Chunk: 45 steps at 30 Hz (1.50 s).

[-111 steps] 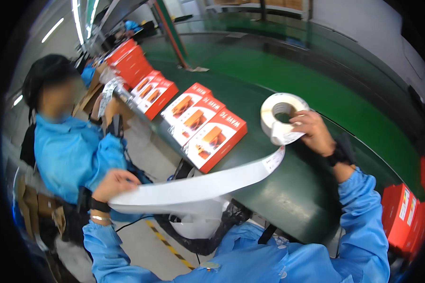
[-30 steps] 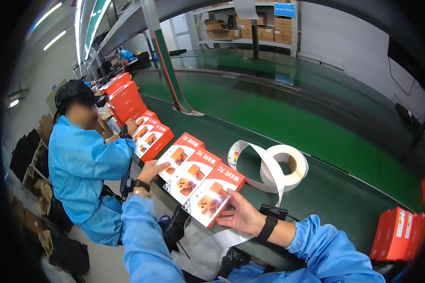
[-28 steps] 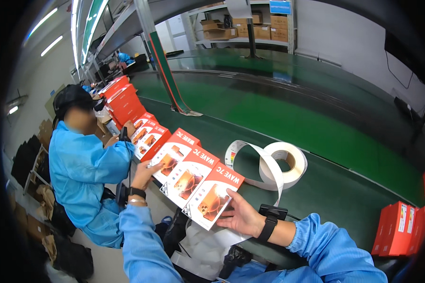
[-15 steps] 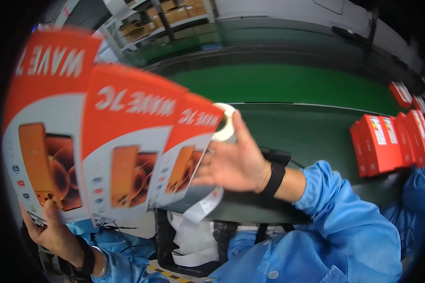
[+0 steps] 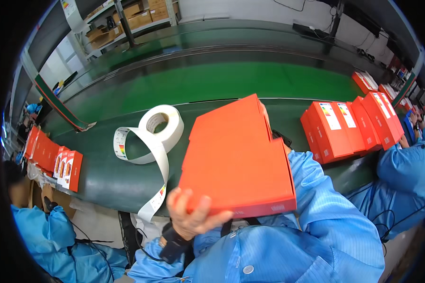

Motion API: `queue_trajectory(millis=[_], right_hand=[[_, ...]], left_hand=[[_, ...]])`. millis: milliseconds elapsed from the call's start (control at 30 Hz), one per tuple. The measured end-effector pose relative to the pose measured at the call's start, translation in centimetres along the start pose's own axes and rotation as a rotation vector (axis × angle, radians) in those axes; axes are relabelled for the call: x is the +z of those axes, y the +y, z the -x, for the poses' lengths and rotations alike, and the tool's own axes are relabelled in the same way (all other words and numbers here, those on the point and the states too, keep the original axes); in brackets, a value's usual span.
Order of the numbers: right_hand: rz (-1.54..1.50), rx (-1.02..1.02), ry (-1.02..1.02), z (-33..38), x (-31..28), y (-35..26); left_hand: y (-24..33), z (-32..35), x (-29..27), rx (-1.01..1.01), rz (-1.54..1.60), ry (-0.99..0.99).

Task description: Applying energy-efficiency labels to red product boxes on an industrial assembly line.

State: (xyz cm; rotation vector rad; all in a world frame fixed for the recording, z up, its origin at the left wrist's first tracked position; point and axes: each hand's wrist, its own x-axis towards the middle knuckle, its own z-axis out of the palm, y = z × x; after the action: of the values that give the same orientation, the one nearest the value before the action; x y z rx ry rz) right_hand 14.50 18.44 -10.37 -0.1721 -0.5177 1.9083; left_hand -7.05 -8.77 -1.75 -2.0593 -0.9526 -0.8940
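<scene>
Staggered red cardboard boxes (image 5: 236,160) extend forward and rightward from our left hand (image 5: 192,217), fingers bent around their near-left corner; our hidden right hand's grip we cannot tell.

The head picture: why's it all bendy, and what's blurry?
Head view: its fisheye lens bends the green table and blackens the corners; in the head view, the left hand on the red boxes looks slightly blurred, the label roll clearer.

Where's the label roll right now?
In the head view, the roll lies left of centre on the green table, a little left of the held red boxes.
</scene>
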Motion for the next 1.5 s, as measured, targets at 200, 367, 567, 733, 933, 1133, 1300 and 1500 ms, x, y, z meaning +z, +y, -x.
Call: queue_trajectory(millis=[200, 367, 567, 733, 933, 1133, 1300, 1500], right_hand=[[0.257, 0.062, -0.219, 0.5, -2.2, -2.4], [0.080, 0.360, 0.040, 0.0, -2.0, -3.7], [0.644, -0.134, 0.468, 1.0, -0.5, -4.8], [0.947, -0.210, 0.503, 6.9, 2.0, -4.9], [1.071, -0.226, 0.207, 10.3, 2.5, -1.4], [0.937, -0.268, 0.274, 9.4, 2.3, -0.7], [0.931, -0.315, 0.400, 9.5, 2.5, -0.4], [0.950, -0.375, 0.472, 9.6, 2.7, -0.7]], left_hand=[[5.8, 5.5, 1.4, 0.024, -0.046, -0.351], [6.1, 5.1, 1.6, -0.013, 0.035, -0.486], [4.2, 3.1, -0.1, -0.025, 0.290, -0.789], [-0.1, 0.5, 3.1, -0.489, 0.603, -0.441], [-4.8, -0.9, 13.1, -1.141, 0.938, -0.311], [-4.0, -1.1, 16.0, -1.274, 1.156, -0.146], [-2.6, -0.9, 14.2, -1.457, 1.046, 0.010], [-3.0, -0.8, 12.0, -1.338, 0.908, -0.123]])
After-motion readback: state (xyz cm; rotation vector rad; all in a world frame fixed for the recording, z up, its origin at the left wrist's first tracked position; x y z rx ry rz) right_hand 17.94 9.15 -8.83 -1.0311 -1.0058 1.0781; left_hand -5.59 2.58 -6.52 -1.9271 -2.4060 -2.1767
